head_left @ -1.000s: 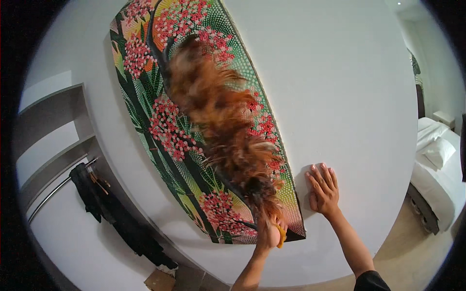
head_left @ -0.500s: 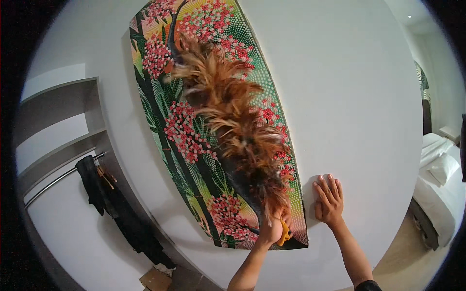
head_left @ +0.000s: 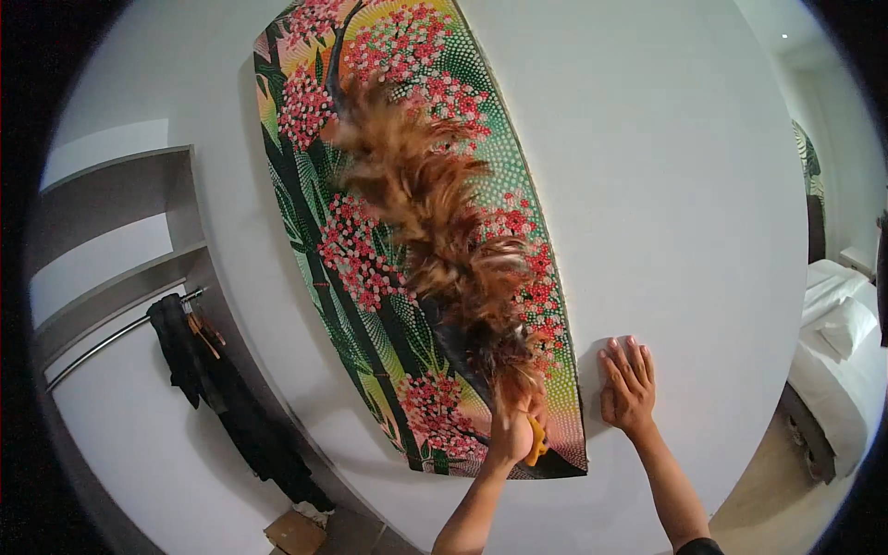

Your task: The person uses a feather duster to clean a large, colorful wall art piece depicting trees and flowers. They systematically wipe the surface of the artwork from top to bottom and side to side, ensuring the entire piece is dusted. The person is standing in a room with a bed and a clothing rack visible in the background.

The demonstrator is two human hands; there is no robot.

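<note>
The feather duster (head_left: 444, 231) overlaps the painting (head_left: 361, 342), open wall (head_left: 666, 203) beyond its right edge.

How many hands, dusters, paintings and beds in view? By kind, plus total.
Hands: 2 (left hand, right hand)
Duster: 1
Painting: 1
Bed: 1, partly in view
Total: 5
</note>
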